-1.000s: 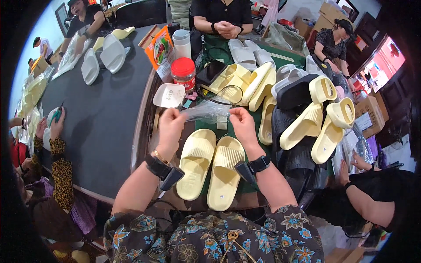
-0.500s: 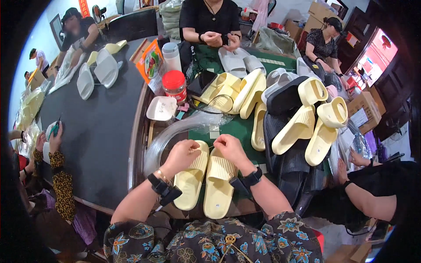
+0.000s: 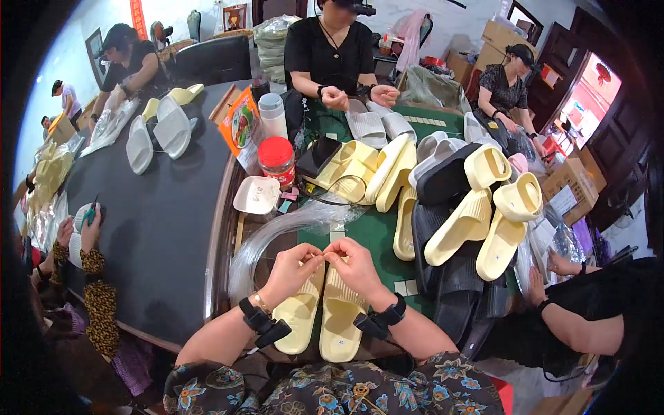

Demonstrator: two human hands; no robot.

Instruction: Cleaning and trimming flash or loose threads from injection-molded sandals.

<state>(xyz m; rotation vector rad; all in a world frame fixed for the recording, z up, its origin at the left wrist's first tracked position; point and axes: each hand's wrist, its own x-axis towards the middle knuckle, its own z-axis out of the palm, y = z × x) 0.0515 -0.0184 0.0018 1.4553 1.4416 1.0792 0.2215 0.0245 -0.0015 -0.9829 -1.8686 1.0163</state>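
Note:
A pair of pale yellow slides lies side by side in front of me, the left slide (image 3: 297, 321) and the right slide (image 3: 340, 333), soles down with heels toward me. Over their straps, my left hand (image 3: 294, 272) and my right hand (image 3: 354, 268) meet, thumbs and fingers pinched. What they grip is very fine, seemingly a thin strand, and hard to see between the fingertips. Both hands partly hide the straps and toes. Beyond my left hand curves a bundle of clear plastic strands (image 3: 252, 242) on the table.
To the right, yellow slides (image 3: 456, 232) are piled over black slides (image 3: 460, 277). A white dish (image 3: 256, 196), a red-lidded jar (image 3: 277, 160) and a cup (image 3: 272, 116) stand ahead left. Co-workers sit around; one handles a white slide (image 3: 84, 214) at the dark left table (image 3: 159, 228).
My hands have come together from slightly apart and sit a little lower in view, fingertips now meeting. The co-worker opposite has spread their hands apart.

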